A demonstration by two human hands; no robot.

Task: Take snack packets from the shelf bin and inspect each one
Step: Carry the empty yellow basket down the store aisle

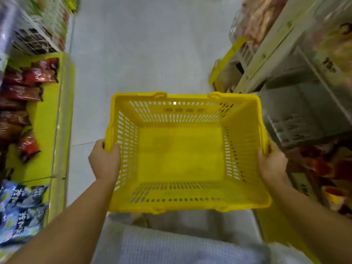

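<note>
Head: left grip (104,161), right grip (272,162), basket (186,96)

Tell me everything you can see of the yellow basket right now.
The yellow slotted plastic shopping basket is rectangular, with rows of slots through all four walls and a solid floor. It is empty, upright and roughly level over the pale aisle floor. The left hand grips its left rim, the right hand its right rim.
</note>
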